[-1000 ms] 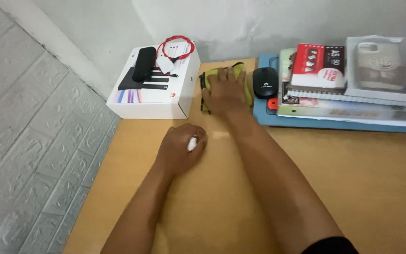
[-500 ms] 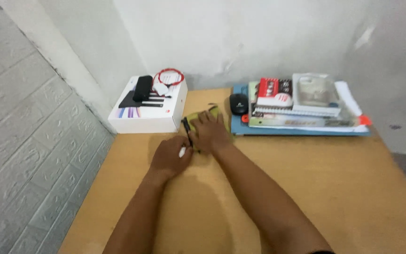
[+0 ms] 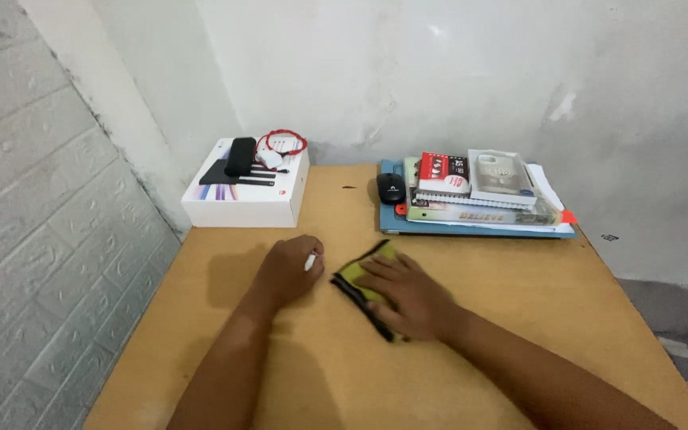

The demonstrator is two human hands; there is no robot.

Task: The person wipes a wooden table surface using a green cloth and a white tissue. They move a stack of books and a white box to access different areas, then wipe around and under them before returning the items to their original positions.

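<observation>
Now the right hand (image 3: 404, 295) lies flat and spread open on the cloth (image 3: 362, 284), pressing it on the table (image 3: 519, 318) without gripping it. The cloth is yellow-green with a dark edge, folded, near the middle of the table. Just beside it, the left hand (image 3: 287, 269) is closed in a loose fist around a small white thing (image 3: 310, 261); what it is, I cannot tell.
</observation>
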